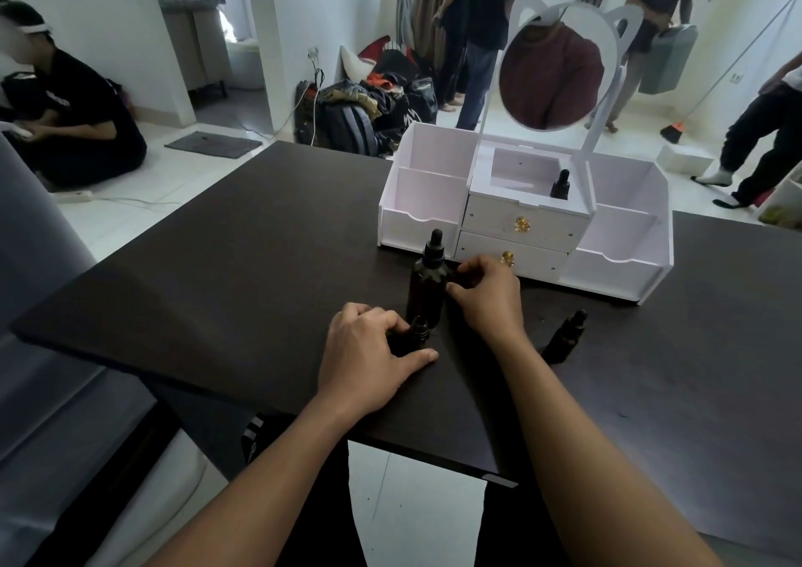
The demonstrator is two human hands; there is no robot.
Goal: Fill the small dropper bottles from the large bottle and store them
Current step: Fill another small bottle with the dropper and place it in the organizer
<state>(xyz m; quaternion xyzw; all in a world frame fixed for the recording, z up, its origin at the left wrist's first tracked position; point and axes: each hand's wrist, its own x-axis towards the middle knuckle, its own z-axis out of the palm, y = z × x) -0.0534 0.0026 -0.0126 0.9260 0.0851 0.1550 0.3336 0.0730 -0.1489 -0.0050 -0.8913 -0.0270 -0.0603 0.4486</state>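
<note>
The large dark dropper bottle (427, 289) stands upright on the dark table (217, 271), its black dropper cap on. My left hand (369, 358) grips a small dark bottle (417, 330) just in front of it; the small bottle's neck shows with no cap on it. My right hand (488, 295) is right of the large bottle with curled fingers pinching something small and dark, mostly hidden. Another small dropper bottle (564, 336) stands capped to the right of my right wrist. A third small bottle (560, 184) sits in the top tray of the white organizer (520, 219).
The organizer has two gold-knobbed drawers, open side compartments and an oval mirror (549, 76) on top. Beyond the table, a person sits on the floor at left, others stand at the back, and bags lie piled on the floor.
</note>
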